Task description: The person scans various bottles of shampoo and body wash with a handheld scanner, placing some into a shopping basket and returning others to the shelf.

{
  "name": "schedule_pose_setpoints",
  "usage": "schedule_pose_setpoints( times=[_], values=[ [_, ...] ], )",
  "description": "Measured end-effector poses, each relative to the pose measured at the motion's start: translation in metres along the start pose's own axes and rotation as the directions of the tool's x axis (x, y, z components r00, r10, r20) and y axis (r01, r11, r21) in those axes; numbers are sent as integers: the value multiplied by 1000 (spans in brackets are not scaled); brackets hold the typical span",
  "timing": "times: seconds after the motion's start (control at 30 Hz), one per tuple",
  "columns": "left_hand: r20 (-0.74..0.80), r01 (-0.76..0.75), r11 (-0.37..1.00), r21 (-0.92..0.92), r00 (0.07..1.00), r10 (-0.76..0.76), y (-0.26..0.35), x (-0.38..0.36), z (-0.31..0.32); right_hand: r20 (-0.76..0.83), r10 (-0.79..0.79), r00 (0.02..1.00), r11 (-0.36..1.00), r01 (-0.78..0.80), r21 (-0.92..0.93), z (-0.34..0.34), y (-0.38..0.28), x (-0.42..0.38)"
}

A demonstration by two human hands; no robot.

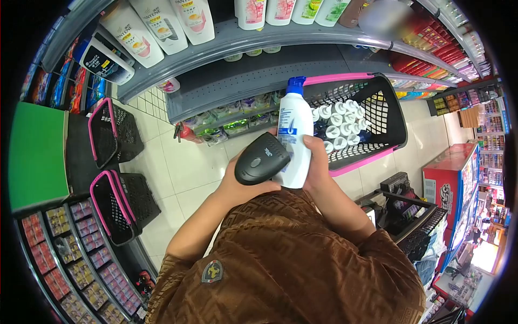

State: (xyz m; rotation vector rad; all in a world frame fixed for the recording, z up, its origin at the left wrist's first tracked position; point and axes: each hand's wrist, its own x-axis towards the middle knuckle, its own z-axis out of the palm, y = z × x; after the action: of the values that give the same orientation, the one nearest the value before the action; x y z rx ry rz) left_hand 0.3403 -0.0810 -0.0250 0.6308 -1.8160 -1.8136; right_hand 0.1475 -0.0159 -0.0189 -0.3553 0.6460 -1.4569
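My left hand (243, 181) is wrapped round a black handheld scanner (261, 158), whose head overlaps the bottle beside it. A white bottle with a blue cap and blue print (294, 121) is gripped in my right hand (318, 159), thumb on its side, cap pointing away from me. Some fingers of both hands are hidden behind the scanner and the bottle. Just beyond the bottle on the right, a black basket with pink edges (399, 116) holds several white-capped bottles (343, 120).
Shelves of shampoo bottles (194, 19) run across the front. Two black baskets with pink handles (127, 135) stand on the left floor, near a red fire extinguisher (187, 134). A red freezer (458, 173) and a black rack (407, 210) stand at the right.
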Motion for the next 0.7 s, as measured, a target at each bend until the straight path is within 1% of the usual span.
schedule_pose_setpoints(
  times=[0.03,0.07,0.1,0.17,0.2,0.23,0.3,0.33,0.37,0.4,0.43,0.5,0.53,0.6,0.63,0.7],
  values=[
    [-28,4,996,-93,1000,-6,3,1,-1,3,4,1000,1000,-4,0,1,-4,1],
    [-52,9,982,-188,998,-19,3,1,-1,-16,-36,999,999,35,-9,3,-9,1],
    [-48,21,982,-190,998,-31,2,-2,0,-41,-76,996,997,75,-14,4,-12,-1],
    [-74,63,989,-131,995,-73,2,0,-2,-7,-87,996,996,87,-9,-2,-21,1],
    [-98,90,992,-88,990,-98,12,0,-1,49,-83,995,997,83,5,-3,-26,0],
    [-103,95,992,-87,989,-104,11,-1,-1,104,-76,992,997,74,20,-4,-28,-1],
    [-90,74,989,-125,992,-85,6,0,0,119,-72,990,997,69,30,-8,-32,0],
    [-97,68,989,-128,992,-81,5,2,2,164,-47,985,994,30,104,-12,-35,0],
    [-105,110,985,-137,987,-125,5,4,5,214,-25,976,985,-13,175,-16,-40,1],
    [-111,153,978,-144,979,-169,4,8,7,223,-22,975,985,-17,170,-25,-42,3],
    [-116,152,978,-143,979,-169,2,10,10,249,-13,968,980,-37,196,-36,-43,2],
    [-159,110,992,-65,980,-120,-2,19,17,284,-8,959,975,-56,216,-49,-48,3],
    [-163,105,993,-62,980,-114,-3,25,21,304,-12,953,970,-63,235,-55,-52,2],
    [-167,120,978,-168,975,-149,-3,32,32,326,-24,945,963,-65,260,-65,-61,0],
    [-156,139,975,-171,974,-166,-6,35,38,310,-26,950,960,-62,273,-70,-63,-4],
    [-190,81,968,-239,973,-128,-12,46,50,288,-23,957,951,-68,302,-77,-72,-11]
  ],
)
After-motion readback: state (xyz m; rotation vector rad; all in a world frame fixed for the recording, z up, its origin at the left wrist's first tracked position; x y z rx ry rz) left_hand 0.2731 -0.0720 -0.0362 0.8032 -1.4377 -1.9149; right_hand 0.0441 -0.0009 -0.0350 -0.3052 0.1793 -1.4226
